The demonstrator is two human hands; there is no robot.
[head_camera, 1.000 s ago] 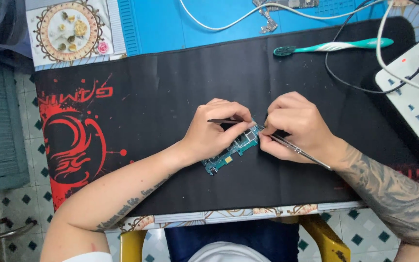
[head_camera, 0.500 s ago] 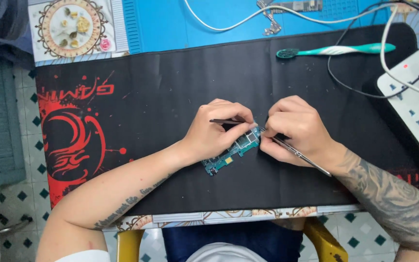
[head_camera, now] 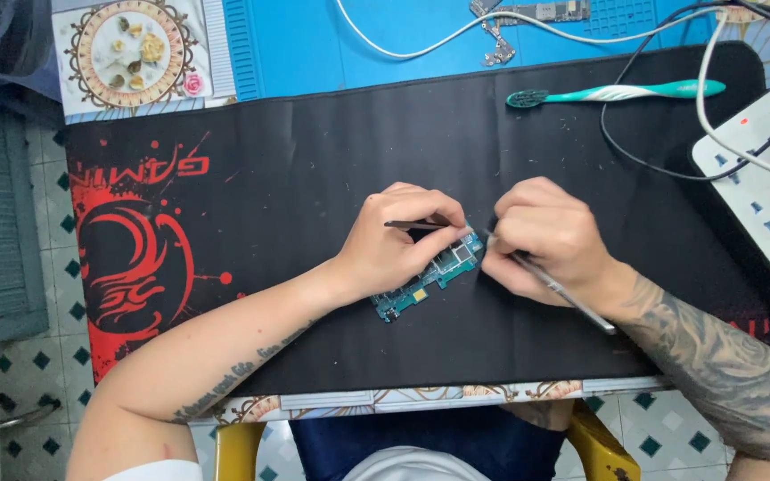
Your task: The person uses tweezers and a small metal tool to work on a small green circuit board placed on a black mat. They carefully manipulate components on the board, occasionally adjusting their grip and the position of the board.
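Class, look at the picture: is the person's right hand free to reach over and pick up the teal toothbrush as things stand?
Probably not at once: the right hand is gripping a thin metal tool at the circuit board. The mat between it and the toothbrush looks clear.

Electronics repair bench: circuit board (head_camera: 427, 281), blue repair mat (head_camera: 385, 40), power strip (head_camera: 764, 191), cables.

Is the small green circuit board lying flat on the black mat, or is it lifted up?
Flat. The circuit board lies on the black mat, its face upward, under the left hand.
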